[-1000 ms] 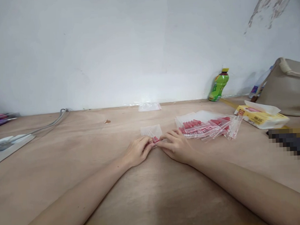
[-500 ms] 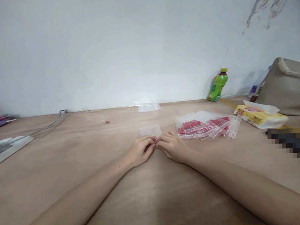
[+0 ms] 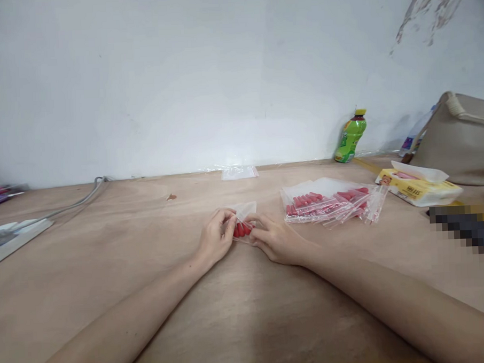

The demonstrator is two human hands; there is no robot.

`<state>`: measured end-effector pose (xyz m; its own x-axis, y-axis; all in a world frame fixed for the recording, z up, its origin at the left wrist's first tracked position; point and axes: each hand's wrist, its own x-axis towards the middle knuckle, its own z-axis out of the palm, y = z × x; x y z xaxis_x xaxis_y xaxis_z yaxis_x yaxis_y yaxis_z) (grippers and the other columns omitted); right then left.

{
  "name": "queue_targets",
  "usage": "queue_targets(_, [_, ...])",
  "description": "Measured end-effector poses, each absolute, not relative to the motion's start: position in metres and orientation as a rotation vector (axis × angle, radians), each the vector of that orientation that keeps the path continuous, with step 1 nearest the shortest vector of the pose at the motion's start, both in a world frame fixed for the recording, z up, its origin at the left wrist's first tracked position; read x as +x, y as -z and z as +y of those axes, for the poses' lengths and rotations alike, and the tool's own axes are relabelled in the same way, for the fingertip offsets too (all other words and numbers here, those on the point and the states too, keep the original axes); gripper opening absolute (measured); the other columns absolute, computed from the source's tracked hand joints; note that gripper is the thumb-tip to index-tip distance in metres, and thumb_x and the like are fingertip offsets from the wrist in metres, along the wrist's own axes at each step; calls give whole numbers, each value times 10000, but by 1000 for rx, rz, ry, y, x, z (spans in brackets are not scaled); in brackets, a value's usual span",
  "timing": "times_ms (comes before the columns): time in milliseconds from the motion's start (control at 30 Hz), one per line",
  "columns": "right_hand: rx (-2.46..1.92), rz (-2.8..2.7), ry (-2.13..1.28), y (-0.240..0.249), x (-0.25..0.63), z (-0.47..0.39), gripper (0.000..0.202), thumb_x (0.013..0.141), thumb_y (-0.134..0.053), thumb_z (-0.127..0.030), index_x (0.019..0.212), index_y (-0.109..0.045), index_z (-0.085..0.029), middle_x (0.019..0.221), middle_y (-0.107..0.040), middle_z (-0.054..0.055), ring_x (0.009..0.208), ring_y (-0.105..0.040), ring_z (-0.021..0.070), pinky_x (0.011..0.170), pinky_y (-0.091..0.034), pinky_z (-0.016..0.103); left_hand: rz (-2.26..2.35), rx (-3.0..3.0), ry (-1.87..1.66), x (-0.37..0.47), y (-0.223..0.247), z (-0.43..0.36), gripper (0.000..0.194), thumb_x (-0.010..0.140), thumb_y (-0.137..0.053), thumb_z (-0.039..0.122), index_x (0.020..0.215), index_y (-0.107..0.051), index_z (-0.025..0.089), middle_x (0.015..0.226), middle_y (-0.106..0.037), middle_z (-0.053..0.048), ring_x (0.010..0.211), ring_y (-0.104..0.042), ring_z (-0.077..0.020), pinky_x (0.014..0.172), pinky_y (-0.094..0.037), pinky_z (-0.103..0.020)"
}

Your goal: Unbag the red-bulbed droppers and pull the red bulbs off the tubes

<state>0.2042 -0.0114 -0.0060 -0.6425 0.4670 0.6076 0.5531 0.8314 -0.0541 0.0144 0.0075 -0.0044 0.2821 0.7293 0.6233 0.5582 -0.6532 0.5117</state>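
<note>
Between my hands, at the middle of the table, is a small clear zip bag (image 3: 248, 208) with several red, rounded, elongated pieces (image 3: 241, 230) in it; their exact kind is too small to tell. The thumb and fingers of my left hand (image 3: 218, 233) pinch the bag's left side. My right hand (image 3: 276, 238) grips its right side, with the fingers curled over the edge. To the right of my right hand lies a pile of similar clear zip bags (image 3: 325, 210) filled with red pieces.
A flat clear bag (image 3: 239, 173) lies near the wall. At the right stand a green bottle (image 3: 350, 139), a yellow tissue pack (image 3: 421, 187) and a beige handbag (image 3: 452, 140). A grey cable (image 3: 80, 201) runs to a white power strip (image 3: 23, 236) at the left.
My hands have moved apart, the left one shifting left. The red pieces in the bag, mostly covered by my fingers before, now show between my hands.
</note>
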Motion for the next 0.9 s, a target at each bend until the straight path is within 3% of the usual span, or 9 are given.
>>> queue_targets(100, [-806, -2281, -58, 7, 207, -12, 91, 785, -550, -245, 734, -553, -169, 1100, -542, 109, 902, -567, 168, 752, -465, 301, 1163, 2364, -1387, 13, 3, 5, 131, 861, -443, 256, 813, -529, 171, 894, -598, -52, 864, -572, -155, 803, -457, -307])
queue_targets(233, [-945, -2013, -168, 14, 211, -3, 193, 745, -546, -168, 560, -492, -181, 822, -602, 58, 760, -594, 150, 648, -469, 266, 982, 2501, -1318, 11, 1, 4, 114, 850, -467, 244, 890, -542, 168, 946, -609, -61, 958, -558, -168, 875, -433, -313])
queue_targets(333, [-1033, -1939, -96, 18, 215, 3, 38, 716, -562, -151, 732, -585, -176, 870, -590, 63, 819, -567, 176, 721, -457, 312, 1087, 2550, -1122, 10, 0, 6, 250, 866, -442, 267, 1082, -515, 165, 1109, -575, -82, 1077, -509, -190, 947, -394, -345])
queue_targets(400, [-1099, -1946, -8, 20, 217, 5, 148, 720, -561, -147, 855, -618, -170, 895, -570, 72, 842, -538, 188, 742, -438, 329, 1158, 2544, -953, 10, 0, 8, 311, 880, -413, 292, 1154, -489, 168, 1165, -557, -86, 1091, -508, -200, 950, -396, -363])
queue_targets(533, [-1234, -2012, 139, 20, 220, 5, 136, 759, -533, -146, 811, -653, -186, 747, -518, 48, 750, -485, 180, 663, -383, 305, 1178, 2547, -834, 8, 1, 7, 332, 850, -460, 323, 1142, -511, 173, 1109, -598, -82, 1002, -561, -212, 883, -442, -374])
queue_targets(733, [-1135, -2210, -121, 12, 220, 4, 175, 853, -451, -191, 896, -620, -198, 781, -557, 30, 755, -500, 149, 660, -382, 264, 1025, 2587, -858, 3, -1, 3, 356, 768, -569, 309, 1104, -528, 197, 1054, -612, -65, 942, -573, -206, 833, -469, -358])
queue_targets(900, [-1152, -2212, -303, 12, 222, 8, 163, 818, -515, -250, 947, -589, -184, 882, -608, 46, 823, -532, 171, 715, -411, 301, 1021, 2484, -838, 1, -1, 5, 381, 769, -580, 336, 1121, -523, 200, 1088, -600, -69, 955, -571, -204, 798, -487, -337])
